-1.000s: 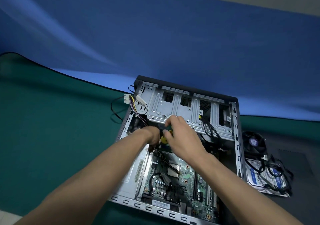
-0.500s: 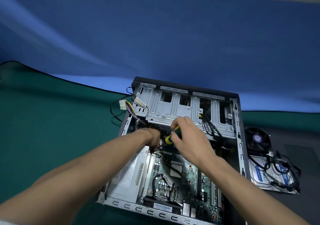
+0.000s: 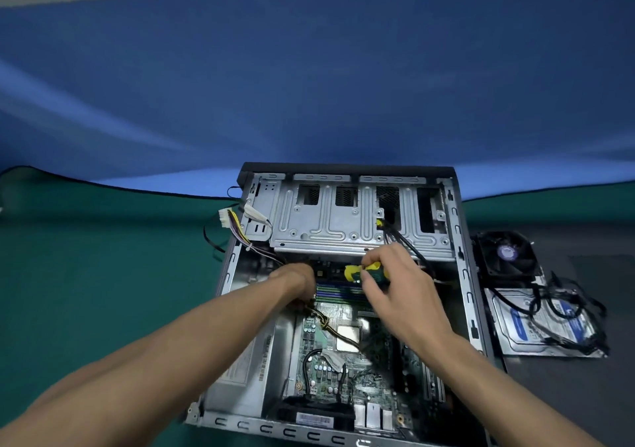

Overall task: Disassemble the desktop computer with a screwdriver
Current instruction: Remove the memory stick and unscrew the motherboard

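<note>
The open desktop case [image 3: 464,274] lies flat on the green mat, its green motherboard [image 3: 326,357] exposed. My right hand [image 3: 398,295] grips a yellow and green screwdriver [image 3: 364,272] above the memory slots, just below the silver drive cage [image 3: 343,226]. My left hand [image 3: 297,283] reaches down inside the case at the motherboard's upper left, by a yellow and black cable [image 3: 330,326]. Its fingers are hidden, so what it holds cannot be told. The screwdriver's tip is hidden too.
A black cooling fan [image 3: 507,254] and a hard drive [image 3: 543,326] with tangled black cables lie on the mat right of the case. A white connector with coloured wires [image 3: 228,221] hangs over the case's left wall. The power supply [image 3: 244,360] sits lower left inside.
My right hand has shifted right with the screwdriver, whose handle now shows more fully. The left hand stays in the same spot. The head view has moved closer.
</note>
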Motion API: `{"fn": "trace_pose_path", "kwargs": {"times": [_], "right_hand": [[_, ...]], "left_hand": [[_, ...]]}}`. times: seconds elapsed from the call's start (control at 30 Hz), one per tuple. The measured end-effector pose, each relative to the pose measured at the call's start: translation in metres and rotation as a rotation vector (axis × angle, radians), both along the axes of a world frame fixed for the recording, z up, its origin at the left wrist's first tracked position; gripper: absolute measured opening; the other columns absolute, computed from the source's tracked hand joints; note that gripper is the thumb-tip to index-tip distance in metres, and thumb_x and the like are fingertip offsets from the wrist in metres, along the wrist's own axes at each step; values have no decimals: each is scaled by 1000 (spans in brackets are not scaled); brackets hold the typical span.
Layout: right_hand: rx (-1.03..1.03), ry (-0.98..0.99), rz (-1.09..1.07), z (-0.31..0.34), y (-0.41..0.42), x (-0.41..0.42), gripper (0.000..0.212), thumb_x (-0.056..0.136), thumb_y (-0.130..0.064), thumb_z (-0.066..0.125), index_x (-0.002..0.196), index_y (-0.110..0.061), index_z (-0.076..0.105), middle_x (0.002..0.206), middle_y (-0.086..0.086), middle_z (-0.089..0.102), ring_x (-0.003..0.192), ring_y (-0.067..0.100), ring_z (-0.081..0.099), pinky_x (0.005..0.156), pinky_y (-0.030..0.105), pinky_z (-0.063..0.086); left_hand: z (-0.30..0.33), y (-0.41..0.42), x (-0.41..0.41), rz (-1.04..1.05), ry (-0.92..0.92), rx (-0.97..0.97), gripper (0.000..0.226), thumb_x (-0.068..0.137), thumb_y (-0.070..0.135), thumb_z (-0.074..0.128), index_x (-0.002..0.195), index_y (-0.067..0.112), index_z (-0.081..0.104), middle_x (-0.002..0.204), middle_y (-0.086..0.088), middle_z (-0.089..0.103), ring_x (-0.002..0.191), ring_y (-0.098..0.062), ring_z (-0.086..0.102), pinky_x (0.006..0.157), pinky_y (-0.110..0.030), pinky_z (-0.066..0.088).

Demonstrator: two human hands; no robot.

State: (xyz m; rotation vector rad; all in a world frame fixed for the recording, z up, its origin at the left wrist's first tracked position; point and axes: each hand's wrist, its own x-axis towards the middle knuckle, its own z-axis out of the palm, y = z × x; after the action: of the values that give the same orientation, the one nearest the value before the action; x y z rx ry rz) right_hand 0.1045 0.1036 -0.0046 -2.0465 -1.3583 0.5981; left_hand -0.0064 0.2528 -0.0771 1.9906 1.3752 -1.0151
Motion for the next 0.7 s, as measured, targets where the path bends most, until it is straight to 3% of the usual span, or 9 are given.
{"fn": "trace_pose_path", "kwargs": {"times": [0.1, 0.2, 0.37, 0.5, 0.7], "right_hand": [[19, 47, -20, -10, -4, 4, 9, 93, -28, 54, 102, -27, 52, 106, -16, 45, 76, 6, 55, 69, 24, 44], [-38, 74, -12, -22, -8, 3, 10, 93, -30, 55, 102, -30, 50, 106, -20, 41, 67, 2, 54, 60, 11, 40], [-112, 92, -3, -39, -12, 2, 15, 92, -29, 54, 96, -32, 40, 101, -16, 40, 50, 0, 43, 57, 8, 37], [-188, 114, -5, -52, -19, 2, 14, 92, -27, 54, 97, -29, 41, 103, -12, 42, 55, 1, 43, 48, 15, 30], [-274, 130, -33, -63, -16, -1, 16, 91, -23, 56, 100, -26, 43, 106, -8, 43, 71, 10, 52, 62, 24, 40]], "left_hand": [[0, 0, 5, 8, 19, -11, 19, 92, 6, 48, 102, 2, 63, 90, -9, 57, 76, -21, 56, 74, -24, 50], [-3, -8, 7, 82, 17, 65, 32, 92, 9, 49, 121, 2, 58, 119, -13, 61, 109, -28, 59, 93, -34, 48], [-10, -31, 9, 121, 103, 344, 32, 92, 9, 47, 122, 9, 57, 124, -5, 61, 114, -23, 56, 85, -31, 45], [-14, -44, 10, 71, 81, 477, 31, 91, 1, 46, 117, 11, 59, 116, -4, 65, 107, -21, 61, 77, -29, 47], [-19, -59, 0, -188, 58, 582, 25, 90, 2, 48, 105, 15, 63, 103, -3, 70, 94, -18, 67, 70, -26, 49]]}}
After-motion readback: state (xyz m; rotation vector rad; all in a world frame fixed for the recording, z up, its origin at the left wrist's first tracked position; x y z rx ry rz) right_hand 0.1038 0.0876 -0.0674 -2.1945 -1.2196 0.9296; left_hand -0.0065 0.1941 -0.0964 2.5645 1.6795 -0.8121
